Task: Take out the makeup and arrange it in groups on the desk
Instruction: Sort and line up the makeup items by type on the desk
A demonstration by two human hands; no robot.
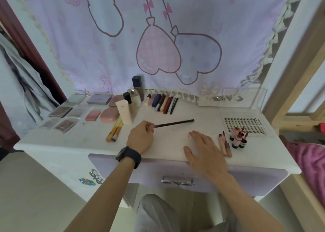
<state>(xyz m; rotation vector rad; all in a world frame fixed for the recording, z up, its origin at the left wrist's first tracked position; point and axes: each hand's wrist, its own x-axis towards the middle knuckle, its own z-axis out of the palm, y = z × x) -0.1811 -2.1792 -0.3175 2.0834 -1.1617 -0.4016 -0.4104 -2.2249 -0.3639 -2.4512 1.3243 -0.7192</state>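
A pencil (pixel 174 123) is being pinched at its near end by the curled fingers of the left hand (pixel 140 138), with its length pointing right and slightly away over the middle of the bench (pixel 168 143); whether it is touching the surface cannot be told. The right hand (pixel 204 149) is being laid flat on the bench near the front edge, fingers straight and spread, with nothing held. A watch (pixel 129 157) is being worn on the left wrist. The makeup is being kept in groups across the bench. Palettes (pixel 61 112) are lying at the far left, with two pink compacts (pixel 109 115) just right of them. Yellow-handled brushes (pixel 115 131) are lying in front of the compacts, and a white tube (pixel 124 113) is standing upright beside bottles (pixel 135 98). A row of pens (pixel 163 102) is being kept side by side near the back edge, behind the pencil. Right of the right hand, two gloss tubes (pixel 226 146) are lying together, with small red bottles (pixel 237 138) just beside them and a lash tray (pixel 246 126) behind those. A clear box (pixel 241 96) is sitting at the back right, below a curtain (pixel 158 38).
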